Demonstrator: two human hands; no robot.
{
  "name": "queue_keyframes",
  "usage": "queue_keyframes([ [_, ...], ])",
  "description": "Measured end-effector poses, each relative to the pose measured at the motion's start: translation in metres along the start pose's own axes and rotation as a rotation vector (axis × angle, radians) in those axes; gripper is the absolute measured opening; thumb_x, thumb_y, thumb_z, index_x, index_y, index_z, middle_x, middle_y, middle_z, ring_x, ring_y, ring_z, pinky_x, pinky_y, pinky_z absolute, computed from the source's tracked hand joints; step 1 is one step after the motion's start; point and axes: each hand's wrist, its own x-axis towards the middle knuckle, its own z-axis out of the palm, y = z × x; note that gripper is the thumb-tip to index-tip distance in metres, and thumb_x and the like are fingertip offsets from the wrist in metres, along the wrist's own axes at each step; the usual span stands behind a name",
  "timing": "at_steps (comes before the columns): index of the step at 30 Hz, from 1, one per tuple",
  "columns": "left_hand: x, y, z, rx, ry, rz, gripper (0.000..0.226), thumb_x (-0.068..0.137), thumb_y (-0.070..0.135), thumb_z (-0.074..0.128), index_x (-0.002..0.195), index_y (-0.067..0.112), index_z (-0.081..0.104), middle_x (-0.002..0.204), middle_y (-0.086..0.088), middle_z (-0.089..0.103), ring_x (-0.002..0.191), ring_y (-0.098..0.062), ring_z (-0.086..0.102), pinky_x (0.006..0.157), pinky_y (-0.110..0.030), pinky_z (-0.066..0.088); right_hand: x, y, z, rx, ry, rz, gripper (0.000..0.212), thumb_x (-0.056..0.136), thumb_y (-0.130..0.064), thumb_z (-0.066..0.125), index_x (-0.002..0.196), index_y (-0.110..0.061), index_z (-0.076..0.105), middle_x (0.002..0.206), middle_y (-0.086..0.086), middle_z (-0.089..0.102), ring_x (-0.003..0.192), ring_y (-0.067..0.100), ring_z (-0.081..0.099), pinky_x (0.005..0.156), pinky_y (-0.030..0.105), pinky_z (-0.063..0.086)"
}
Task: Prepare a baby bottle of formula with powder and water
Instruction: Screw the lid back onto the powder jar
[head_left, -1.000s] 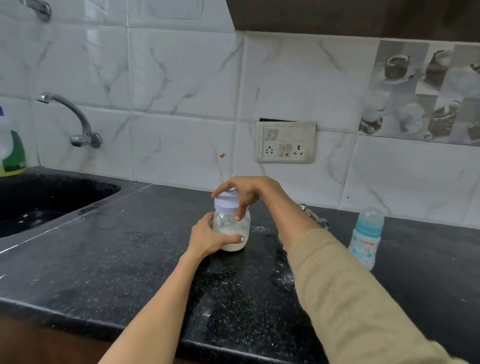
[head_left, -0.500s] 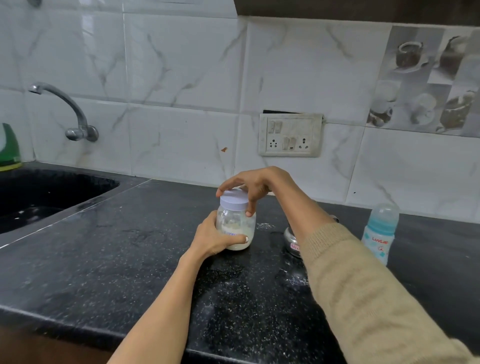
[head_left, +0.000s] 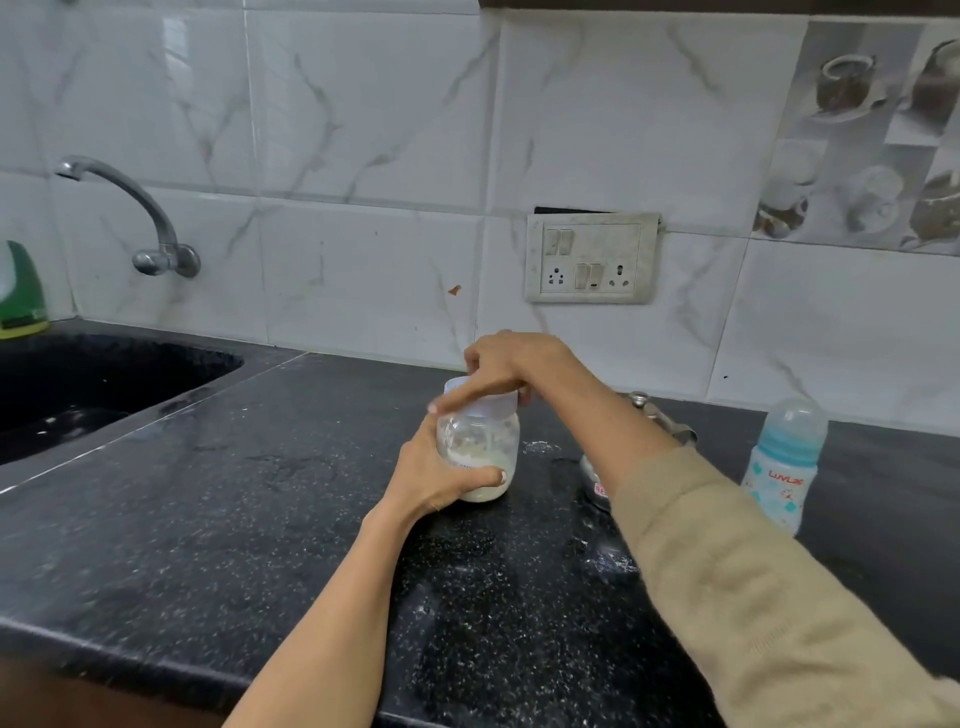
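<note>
Powder jar (head_left: 480, 457) stood on black counter (head_left: 208, 519), body clamped by left hand (head_left: 434, 480), white lid (head_left: 491, 402) gripped from above by right hand (head_left: 506, 364), baby bottle (head_left: 784, 462) upright well to the right, capped.

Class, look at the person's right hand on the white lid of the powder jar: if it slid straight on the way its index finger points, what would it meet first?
The right hand points left across the white lid. Past it the black speckled counter looks free; the black sink comes next, though depth is unclear.
</note>
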Motion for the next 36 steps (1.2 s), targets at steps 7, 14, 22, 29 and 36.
queue_keyframes([
  [7, -0.002, -0.002, -0.004, -0.003, 0.01, -0.007, 0.08, 0.044, 0.046, 0.078, 0.114, 0.026, 0.045, 0.107, 0.01, 0.057, 0.098, -0.012, 0.054, 0.066, -0.018, 0.039, -0.006, 0.002, -0.008, -0.077, -0.014, 0.272, 0.088, 0.078, -0.082, 0.01, 0.066, -0.012, 0.061, 0.071, -0.001, 0.069, 0.071, 0.017, 0.063, 0.074, 0.032, 0.039],
  [14, -0.005, -0.001, -0.003, 0.03, 0.013, -0.018, 0.081, 0.044, 0.047, 0.077, 0.114, 0.027, 0.041, 0.107, 0.009, 0.055, 0.099, -0.015, 0.053, 0.069, -0.024, 0.039, -0.018, -0.01, -0.018, -0.119, -0.135, 0.081, 0.068, 0.066, -0.073, 0.063, 0.103, -0.016, 0.059, 0.09, 0.0, 0.067, 0.081, 0.018, 0.064, 0.066, 0.026, 0.045],
  [22, -0.006, -0.001, -0.004, 0.053, 0.011, -0.016, 0.083, 0.043, 0.047, 0.079, 0.114, 0.028, 0.041, 0.107, 0.01, 0.056, 0.098, -0.014, 0.054, 0.073, -0.025, 0.041, -0.021, -0.011, -0.028, -0.049, -0.023, 0.135, 0.08, 0.061, -0.082, 0.055, 0.101, -0.014, 0.063, 0.099, 0.002, 0.064, 0.092, 0.022, 0.061, 0.075, 0.031, 0.046],
  [29, -0.008, -0.002, -0.003, 0.083, 0.006, -0.01, 0.091, 0.041, 0.044, 0.08, 0.12, 0.028, 0.039, 0.108, 0.009, 0.056, 0.097, -0.012, 0.055, 0.071, -0.025, 0.043, -0.015, -0.019, 0.002, -0.026, 0.067, 0.206, 0.068, 0.055, -0.08, 0.062, 0.069, -0.015, 0.049, 0.068, 0.0, 0.055, 0.068, 0.018, 0.059, 0.058, 0.025, 0.04],
  [36, -0.011, 0.0, -0.006, 0.107, -0.013, -0.012, 0.092, 0.043, 0.043, 0.082, 0.122, 0.025, 0.039, 0.11, 0.009, 0.054, 0.1, -0.014, 0.053, 0.075, -0.027, 0.043, -0.027, -0.003, 0.0, 0.239, -0.017, 0.14, 0.097, 0.056, -0.079, 0.064, 0.124, -0.012, 0.048, 0.12, 0.005, 0.055, 0.093, 0.023, 0.059, 0.081, 0.032, 0.047],
])
